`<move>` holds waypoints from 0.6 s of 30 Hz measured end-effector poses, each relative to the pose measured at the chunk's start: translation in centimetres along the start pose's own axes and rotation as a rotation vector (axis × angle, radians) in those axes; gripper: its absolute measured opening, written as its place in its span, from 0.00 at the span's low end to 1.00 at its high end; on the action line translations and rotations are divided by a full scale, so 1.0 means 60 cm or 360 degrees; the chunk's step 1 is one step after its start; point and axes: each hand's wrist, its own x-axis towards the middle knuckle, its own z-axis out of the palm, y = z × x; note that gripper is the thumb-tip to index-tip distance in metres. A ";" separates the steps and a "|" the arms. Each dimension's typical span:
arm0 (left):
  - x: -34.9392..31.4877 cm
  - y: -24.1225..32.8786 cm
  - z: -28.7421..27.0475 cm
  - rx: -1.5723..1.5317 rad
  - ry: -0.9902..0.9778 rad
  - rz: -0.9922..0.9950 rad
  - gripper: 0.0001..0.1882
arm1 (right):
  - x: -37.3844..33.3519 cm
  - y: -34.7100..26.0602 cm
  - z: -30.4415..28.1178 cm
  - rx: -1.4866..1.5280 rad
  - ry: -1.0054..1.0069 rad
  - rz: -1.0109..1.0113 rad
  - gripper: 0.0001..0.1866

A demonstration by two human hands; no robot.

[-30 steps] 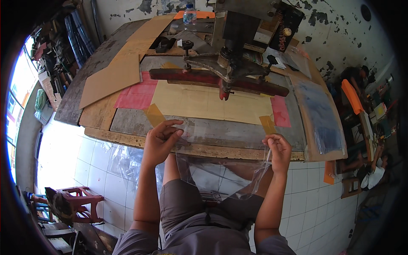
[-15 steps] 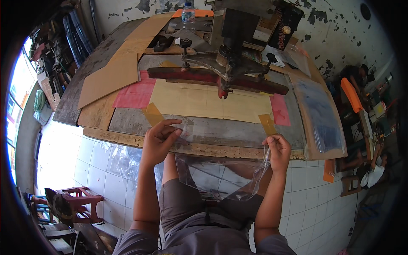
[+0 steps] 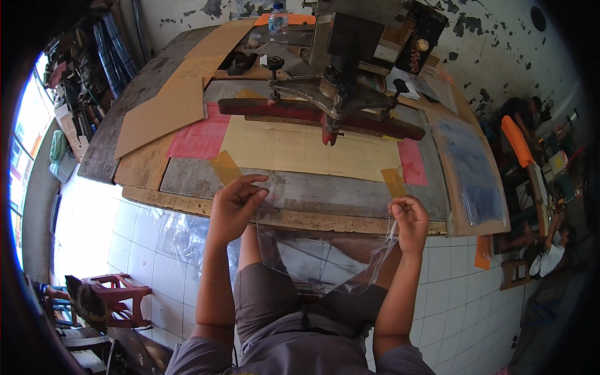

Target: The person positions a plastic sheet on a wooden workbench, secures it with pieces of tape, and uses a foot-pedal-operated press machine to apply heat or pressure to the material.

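Observation:
A clear plastic sheet (image 3: 312,253) hangs between my two hands, over the front edge of the worktable and above my lap. My left hand (image 3: 236,203) pinches its left corner, thumb against forefinger. At the other corner my right hand (image 3: 409,219) grips the film, which bunches into folds below the fingers. Just beyond the hands lies a pale yellow sheet (image 3: 281,147), with brown tape strips (image 3: 393,182) near its front corners. Above it is a press head with a long red-edged bar (image 3: 375,124), raised clear of the sheet.
Pink sheets (image 3: 199,132) flank the yellow one. Cardboard (image 3: 162,119) lies at the left and a plastic-covered board (image 3: 467,169) at the right. A water bottle (image 3: 277,24) stands at the back. Loose clear plastic (image 3: 187,240) and a red stool (image 3: 122,300) are lower left. People sit at far right.
Hardly anything differs. The hanging part of the clear plastic sheet has shifted slightly, while both hands keep their hold at nearly the same place.

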 end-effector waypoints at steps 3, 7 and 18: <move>0.000 0.001 0.005 -0.0085 0.0048 -0.0021 0.16 | 0.002 0.003 0.000 -0.0020 0.0002 0.0002 0.06; -0.001 0.001 0.003 -0.0062 0.0051 -0.0028 0.16 | -0.001 0.003 0.002 -0.0021 0.0055 0.0054 0.07; 0.000 0.001 0.003 -0.0042 0.0054 -0.0023 0.16 | -0.001 0.002 0.001 -0.0147 0.0044 -0.0019 0.13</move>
